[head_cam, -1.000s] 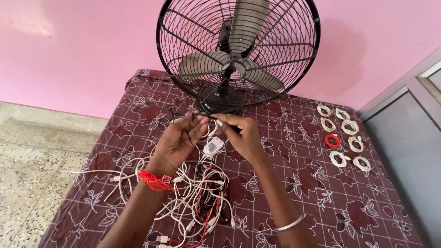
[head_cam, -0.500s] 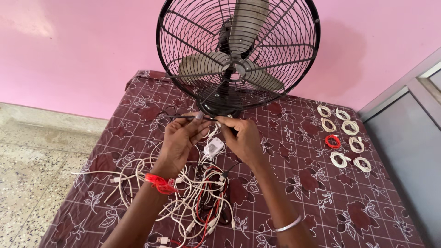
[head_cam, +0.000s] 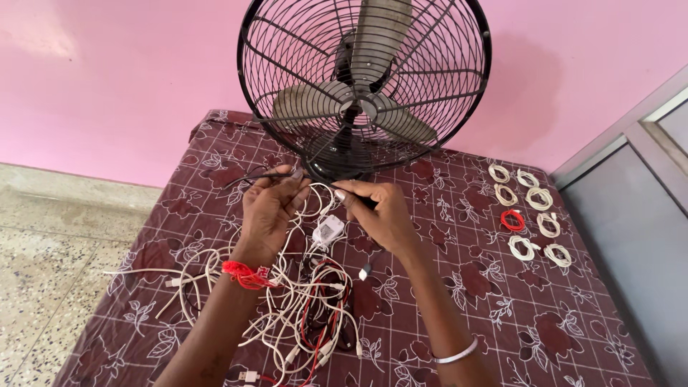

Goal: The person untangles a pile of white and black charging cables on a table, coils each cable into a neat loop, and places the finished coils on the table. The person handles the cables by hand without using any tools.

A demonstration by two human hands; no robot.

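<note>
My left hand (head_cam: 271, 211) and my right hand (head_cam: 380, 211) are raised over a tangled heap of white, red and black cables (head_cam: 301, 301). Both pinch a thin black cable (head_cam: 251, 176) that runs left past my left fingers. White cable loops hang between the hands, and a small white charger block (head_cam: 327, 231) dangles below them. A red thread band is on my left wrist, a silver bangle on my right forearm.
A black table fan (head_cam: 364, 86) stands just behind my hands on the maroon flowered cloth (head_cam: 502, 315). Several neatly coiled white cables (head_cam: 530, 215) and one red coil (head_cam: 512, 220) lie in rows at the right. Pink wall behind, speckled floor at left.
The hands have spread slightly apart and drawn the black cable out to the left. A small plug end now hangs free below my right hand.
</note>
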